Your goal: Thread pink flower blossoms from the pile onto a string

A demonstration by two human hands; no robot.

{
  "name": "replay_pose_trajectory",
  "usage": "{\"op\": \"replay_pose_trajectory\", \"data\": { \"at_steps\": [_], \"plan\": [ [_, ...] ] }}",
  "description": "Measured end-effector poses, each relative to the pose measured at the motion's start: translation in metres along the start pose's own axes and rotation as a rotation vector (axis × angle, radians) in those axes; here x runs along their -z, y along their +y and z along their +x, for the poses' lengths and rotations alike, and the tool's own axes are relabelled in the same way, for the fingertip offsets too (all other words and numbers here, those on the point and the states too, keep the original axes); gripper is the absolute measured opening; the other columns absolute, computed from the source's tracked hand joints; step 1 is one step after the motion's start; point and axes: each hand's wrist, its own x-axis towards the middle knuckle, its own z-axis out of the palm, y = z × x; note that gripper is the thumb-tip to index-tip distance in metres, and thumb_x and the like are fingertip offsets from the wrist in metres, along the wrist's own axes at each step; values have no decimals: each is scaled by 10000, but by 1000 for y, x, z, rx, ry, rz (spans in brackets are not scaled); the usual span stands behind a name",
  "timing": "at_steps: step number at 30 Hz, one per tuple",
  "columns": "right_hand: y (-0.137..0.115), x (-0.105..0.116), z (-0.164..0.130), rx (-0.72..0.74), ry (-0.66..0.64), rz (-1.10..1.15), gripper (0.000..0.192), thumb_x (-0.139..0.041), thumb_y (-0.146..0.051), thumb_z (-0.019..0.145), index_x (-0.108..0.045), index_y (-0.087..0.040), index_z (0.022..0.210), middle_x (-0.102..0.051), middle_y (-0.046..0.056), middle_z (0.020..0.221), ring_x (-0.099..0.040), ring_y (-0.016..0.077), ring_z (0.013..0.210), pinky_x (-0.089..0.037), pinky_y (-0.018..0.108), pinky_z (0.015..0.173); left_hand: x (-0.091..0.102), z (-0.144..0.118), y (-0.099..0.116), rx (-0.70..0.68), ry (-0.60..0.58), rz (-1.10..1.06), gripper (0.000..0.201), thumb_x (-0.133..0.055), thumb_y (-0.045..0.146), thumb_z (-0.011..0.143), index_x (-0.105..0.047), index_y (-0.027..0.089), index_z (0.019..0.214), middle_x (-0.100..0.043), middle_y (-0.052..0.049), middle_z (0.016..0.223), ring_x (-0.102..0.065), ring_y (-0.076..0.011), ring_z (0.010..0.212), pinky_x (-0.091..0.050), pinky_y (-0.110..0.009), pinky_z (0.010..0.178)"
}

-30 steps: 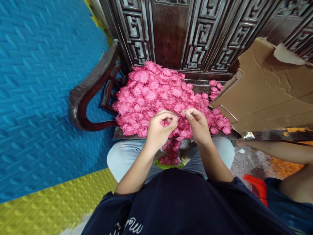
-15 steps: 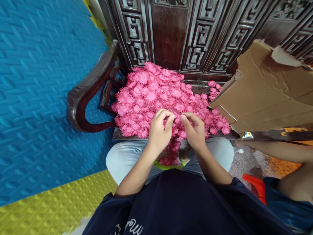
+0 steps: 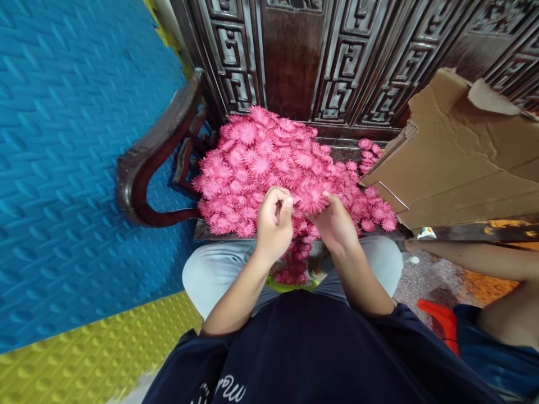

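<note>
A person in a dark shirt [image 3: 311, 348] is sitting with pale trousers [image 3: 210, 269] showing at the knees, looking down at both hands. Between the knees, a small cluster of pink flowers [image 3: 295, 264] is lying in a green container [image 3: 286, 285] just below the wooden seat [image 3: 210, 230]. Above that, at the near edge of the seat, the left hand [image 3: 273, 221] is curling closed with thumb and fingertips pinched together; what it is pinching is too small to tell. Just beside it, the right hand [image 3: 334, 224] is gripping one pink flower head [image 3: 312, 201], holding it up by its underside. Behind the hands, a big pile of pink flower heads [image 3: 261, 163] is covering the seat. Left of the pile, a curved armrest [image 3: 155, 151] is standing before a blue foam mat [image 3: 76, 157]. Right of the pile, torn cardboard [image 3: 458, 157] is lying. Another person's bare arm [image 3: 471, 261] is reaching in under the cardboard. Behind the pile, a carved dark wood backrest [image 3: 337, 56] is rising.
</note>
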Motion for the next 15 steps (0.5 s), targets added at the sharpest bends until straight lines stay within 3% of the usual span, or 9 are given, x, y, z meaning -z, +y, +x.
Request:
{"op": "replay_pose_trajectory", "data": {
  "at_steps": [4, 12, 15],
  "plan": [
    [-6, -2, 1, 85, 53, 34, 163, -627, -225, 671, -488, -184, 595, -471, -68, 570, -414, 58, 540, -389, 191, 533, -2, -1, 1, -70, 24, 8, 217, -459, 293, 888, -409, 201, 697, -445, -15, 758, -457, -138, 735, -380, -288, 699],
    [-10, -2, 0, 23, 115, 74, 59, -561, -247, 715, -526, -204, 697, -588, -54, 664, -537, 82, 625, -455, 216, 616, -11, 2, -1, -69, 93, -55, 237, -486, 327, 882, -418, 197, 695, -435, -9, 742, -456, -132, 723, -380, -280, 679],
    [-19, 9, 9, 42, 97, 60, 79, -548, -261, 717, -503, -212, 675, -572, -55, 623, -531, 86, 592, -452, 231, 605, -5, 1, -1, -52, 139, -30, 262, -456, 374, 895, -411, 198, 706, -428, -10, 759, -433, -134, 722, -367, -286, 693]
  ]
}}
